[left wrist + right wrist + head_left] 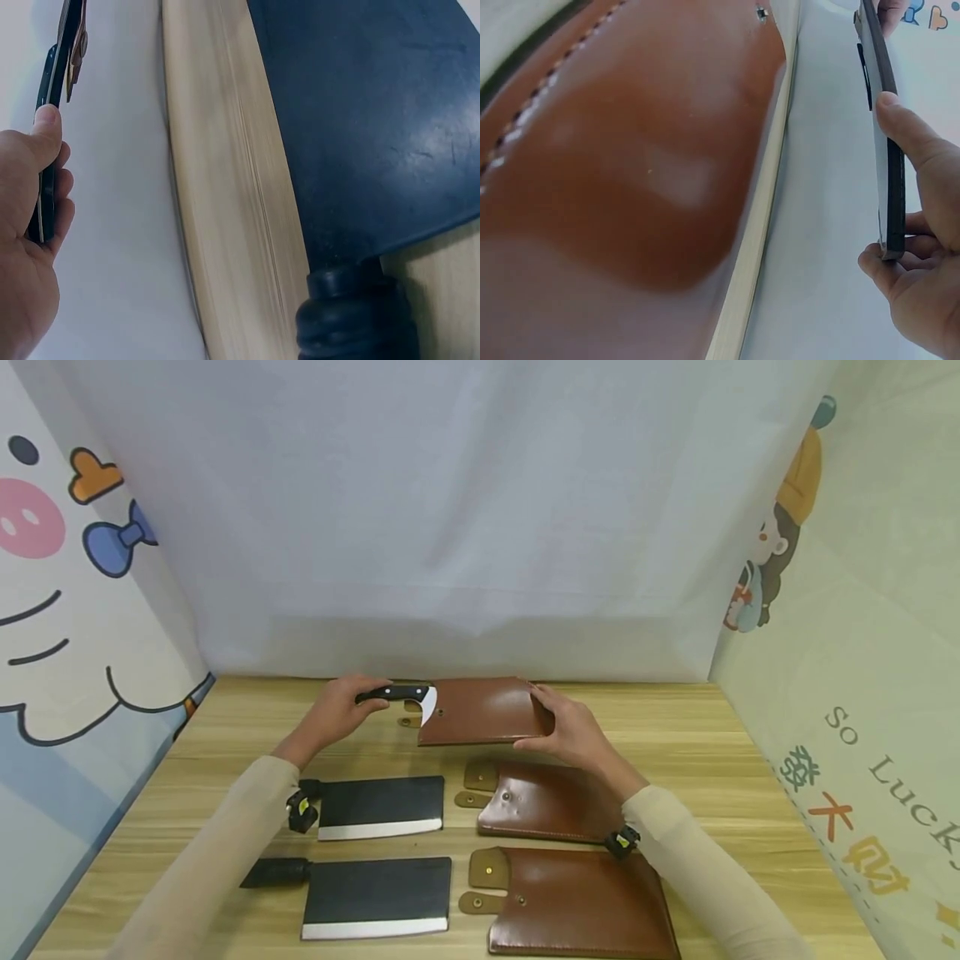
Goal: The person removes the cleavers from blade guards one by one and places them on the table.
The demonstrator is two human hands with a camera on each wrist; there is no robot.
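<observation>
My left hand (337, 717) grips the black riveted handle of a cleaver (429, 705) near the back of the table. Most of its blade is hidden inside a brown leather sheath (483, 714); only a curved bright part by the handle shows. At the sheath's far right end, my right hand (576, 732) holds it between thumb and fingers. The right wrist view has the sheath edge-on (894, 172) in that hand. Two strap tabs (408, 722) hang by the handle. In the left wrist view, thumb and fingers wrap the handle (46, 202).
Two dark cleavers (382, 808) (378, 893) lie at the left front, handles pointing left. Right of them lie two more brown sheaths (551, 802) (581, 902), tan strap tabs toward the left. A white cloth (487, 527) hangs behind the wooden table (247, 727), with printed panels either side.
</observation>
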